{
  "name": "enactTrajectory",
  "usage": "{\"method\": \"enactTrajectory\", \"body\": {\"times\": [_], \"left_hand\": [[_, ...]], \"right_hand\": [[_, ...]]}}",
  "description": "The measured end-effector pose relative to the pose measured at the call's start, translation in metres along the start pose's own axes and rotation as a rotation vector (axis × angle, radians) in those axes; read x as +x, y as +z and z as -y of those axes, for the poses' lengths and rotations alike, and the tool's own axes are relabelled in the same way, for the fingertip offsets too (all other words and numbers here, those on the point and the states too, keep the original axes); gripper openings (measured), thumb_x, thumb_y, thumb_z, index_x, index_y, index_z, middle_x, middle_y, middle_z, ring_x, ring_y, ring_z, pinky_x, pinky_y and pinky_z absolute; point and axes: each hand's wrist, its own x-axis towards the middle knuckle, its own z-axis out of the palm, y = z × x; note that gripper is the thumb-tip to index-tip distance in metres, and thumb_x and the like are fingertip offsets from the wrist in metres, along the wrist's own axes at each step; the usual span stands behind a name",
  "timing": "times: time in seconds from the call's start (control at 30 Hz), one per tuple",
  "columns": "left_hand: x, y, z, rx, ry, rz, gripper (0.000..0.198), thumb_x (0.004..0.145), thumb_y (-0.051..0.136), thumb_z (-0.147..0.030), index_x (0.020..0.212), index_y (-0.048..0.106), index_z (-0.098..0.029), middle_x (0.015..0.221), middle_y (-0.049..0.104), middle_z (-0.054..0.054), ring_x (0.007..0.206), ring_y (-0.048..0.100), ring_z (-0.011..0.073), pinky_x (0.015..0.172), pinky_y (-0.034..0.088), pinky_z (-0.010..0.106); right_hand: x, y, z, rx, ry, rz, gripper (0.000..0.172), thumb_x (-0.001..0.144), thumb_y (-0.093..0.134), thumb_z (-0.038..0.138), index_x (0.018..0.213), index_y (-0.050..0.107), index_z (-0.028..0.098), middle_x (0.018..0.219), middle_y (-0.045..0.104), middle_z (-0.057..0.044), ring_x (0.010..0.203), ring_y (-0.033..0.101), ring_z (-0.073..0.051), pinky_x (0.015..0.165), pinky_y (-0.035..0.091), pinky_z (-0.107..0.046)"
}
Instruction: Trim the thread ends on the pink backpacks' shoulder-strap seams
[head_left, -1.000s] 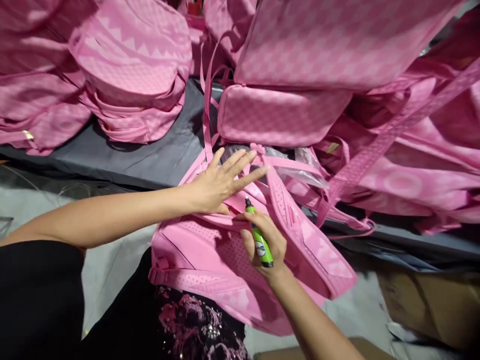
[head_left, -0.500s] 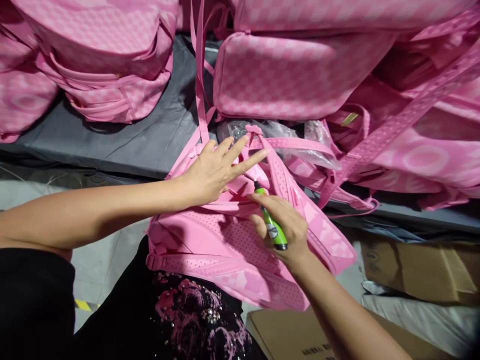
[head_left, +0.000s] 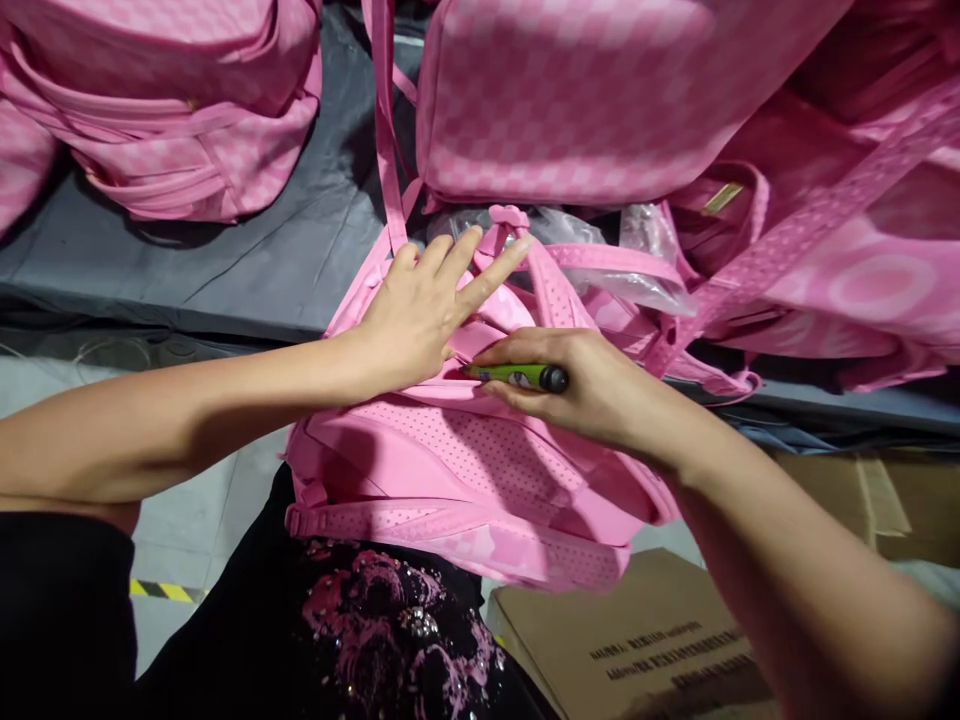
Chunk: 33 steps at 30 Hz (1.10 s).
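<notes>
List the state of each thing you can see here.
Left hand: spread, resting on the backpack
Right hand: closed around the marker
Marker: gripped nearly level, tip hard to make out
Backpack: slumped over the lap, seemingly open
Clear plastic: crumpled
Cardboard box: whether sealed, cannot tell

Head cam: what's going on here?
A person's right hand grips a green marker, its tip end pointed at a pink backpack; whether it touches is hard to tell. The left hand is spread flat on the same backpack, by the edge of a dark-covered table. More pink bags sit on that table.
</notes>
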Motion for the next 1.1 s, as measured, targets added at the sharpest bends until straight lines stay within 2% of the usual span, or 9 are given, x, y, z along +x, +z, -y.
{"method": "enactTrajectory", "body": {"times": [0.13,0.27,0.37,0.47,0.57,0.67,0.8,0.97,1.1], "left_hand": [[0.001,-0.004,-0.001,0.028,0.007,0.029,0.095,0.093,0.063,-0.039,0.165,0.004,-0.02,0.166,0.025,0.02,0.139,0.042,0.0375,0.109,0.039,0.052],[-0.001,-0.007,-0.002,-0.041,0.002,0.044,0.092,0.095,0.061,-0.04,0.164,0.004,-0.019,0.166,0.023,0.021,0.146,0.035,0.041,0.113,0.035,0.057],[-0.003,-0.007,0.0,-0.081,0.041,0.023,0.092,0.096,0.06,-0.04,0.165,0.003,-0.019,0.17,0.014,0.02,0.153,0.023,0.0428,0.119,0.025,0.062],[0.0,-0.003,0.002,-0.036,0.124,-0.017,0.098,0.094,0.063,-0.042,0.164,-0.003,-0.024,0.172,0.0,0.017,0.158,0.006,0.0421,0.122,0.013,0.067],[0.008,-0.001,0.001,0.019,0.206,0.0,0.094,0.098,0.054,-0.047,0.163,-0.012,-0.031,0.173,-0.004,0.012,0.158,-0.001,0.041,0.119,0.014,0.071],[0.013,-0.001,-0.004,0.038,0.213,0.019,0.089,0.1,0.049,-0.047,0.163,-0.012,-0.032,0.173,-0.002,0.011,0.159,0.003,0.0405,0.118,0.016,0.07],[0.012,0.0,-0.008,0.032,0.166,-0.022,0.1,0.09,0.067,-0.034,0.165,0.002,-0.024,0.172,0.004,0.018,0.156,0.019,0.0424,0.121,0.023,0.064],[0.013,0.003,-0.008,-0.016,0.092,-0.014,0.104,0.088,0.069,-0.041,0.165,0.001,-0.025,0.172,0.002,0.016,0.156,0.015,0.0432,0.119,0.027,0.063],[0.012,-0.006,0.001,-0.049,0.059,0.063,0.105,0.086,0.07,-0.044,0.165,0.001,-0.03,0.173,0.0,0.012,0.157,0.009,0.0454,0.12,0.017,0.069]], "right_hand": [[-0.009,0.005,0.008,-0.201,-0.005,-0.077,0.022,0.092,0.065,0.017,0.111,0.077,0.017,0.099,0.077,-0.01,0.083,0.073,-0.023,0.074,0.057,-0.036],[-0.017,0.01,0.015,-0.239,-0.014,-0.097,0.024,0.093,0.063,0.014,0.114,0.076,0.014,0.097,0.076,-0.011,0.082,0.072,-0.023,0.071,0.056,-0.035],[-0.016,0.011,0.012,-0.235,-0.011,-0.101,0.023,0.093,0.065,0.016,0.114,0.075,0.015,0.1,0.076,-0.011,0.086,0.072,-0.024,0.074,0.056,-0.037],[-0.015,0.012,0.009,-0.228,-0.009,-0.106,0.022,0.093,0.067,0.019,0.114,0.075,0.016,0.105,0.077,-0.011,0.091,0.073,-0.025,0.079,0.056,-0.038],[-0.015,0.013,0.007,-0.224,-0.008,-0.118,0.02,0.094,0.068,0.022,0.111,0.076,0.016,0.103,0.077,-0.011,0.092,0.073,-0.026,0.081,0.056,-0.039],[-0.017,0.012,0.005,-0.211,-0.013,-0.162,0.019,0.094,0.067,0.026,0.109,0.076,0.017,0.101,0.078,-0.01,0.089,0.074,-0.026,0.08,0.056,-0.039],[-0.02,0.005,0.002,-0.111,-0.017,-0.144,0.021,0.096,0.063,0.024,0.111,0.075,0.019,0.101,0.079,-0.008,0.086,0.075,-0.022,0.077,0.057,-0.033],[-0.016,0.004,-0.001,-0.07,0.004,-0.081,0.023,0.094,0.062,0.021,0.113,0.075,0.021,0.105,0.079,-0.007,0.09,0.075,-0.022,0.083,0.058,-0.035],[-0.02,0.013,-0.001,-0.122,0.037,-0.203,0.022,0.094,0.063,0.021,0.111,0.075,0.022,0.105,0.08,-0.007,0.095,0.075,-0.023,0.085,0.056,-0.039]]}}
